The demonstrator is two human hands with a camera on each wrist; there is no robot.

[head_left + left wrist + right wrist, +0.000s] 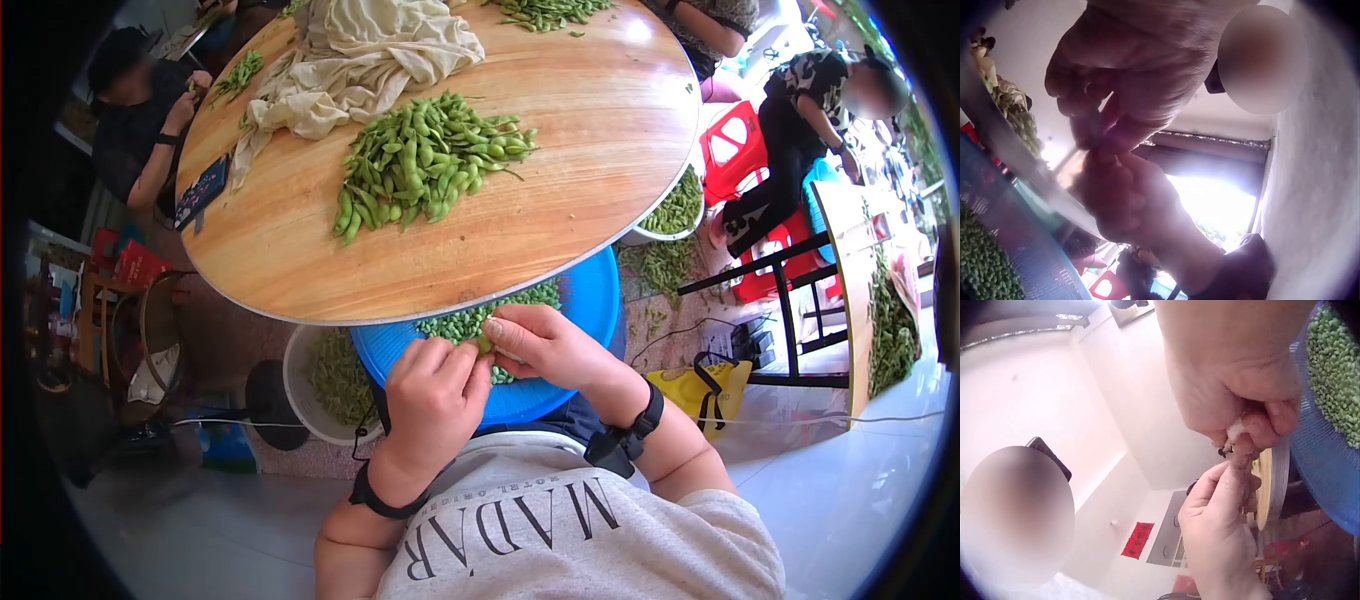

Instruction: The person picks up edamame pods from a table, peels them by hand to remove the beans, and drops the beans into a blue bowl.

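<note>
Over a blue plastic basket [598, 300] of shelled green beans [455, 326], both hands meet fingertip to fingertip. A small green soybean pod [485, 344] shows between them. My left hand [436, 396] pinches the pod from one side with thumb and curled fingers. From the other side the thumb and fingers of my right hand [548, 348] pinch it too. In the right wrist view, the right hand [1238, 381] is above and the left hand [1222, 528] below, tips touching; the fingers hide most of the pod.
A round wooden table [570, 160] bears a heap of soybean pods [425, 160] and a crumpled cloth [350, 60]. A white tub [305, 390] stands left of the basket, another bucket [655, 232] at right. A yellow bag [700, 390] lies on the floor. Other people are around the table.
</note>
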